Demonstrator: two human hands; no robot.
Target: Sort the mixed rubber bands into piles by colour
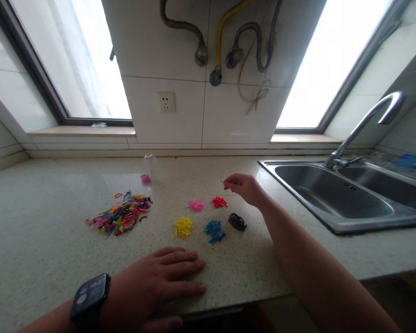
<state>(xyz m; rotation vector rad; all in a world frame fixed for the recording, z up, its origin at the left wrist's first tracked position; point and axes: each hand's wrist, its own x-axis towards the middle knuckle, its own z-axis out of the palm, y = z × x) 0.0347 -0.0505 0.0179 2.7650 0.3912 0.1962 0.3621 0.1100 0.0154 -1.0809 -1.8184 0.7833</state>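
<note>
My right hand (241, 187) is raised a little above the counter, thumb and fingers pinched on a small reddish rubber band (222, 181). Just below it lies a red pile of rubber bands (219, 202). Around that are a pink pile (196, 205), a yellow pile (183, 227), a blue pile (214, 231) and a black pile (237, 222). My left hand (159, 280) rests flat near the front edge, fingers stretched out and holding nothing. A larger heap of mixed-colour rubber bands (121, 215) spreads out on the left.
A clear plastic container (149, 164) stands towards the back, beside a pink lump (145, 178). At the right, a double steel sink (329, 226) with a curved tap (364, 120) is set into the speckled counter (48, 199). A wall socket (167, 102) and pipes are behind.
</note>
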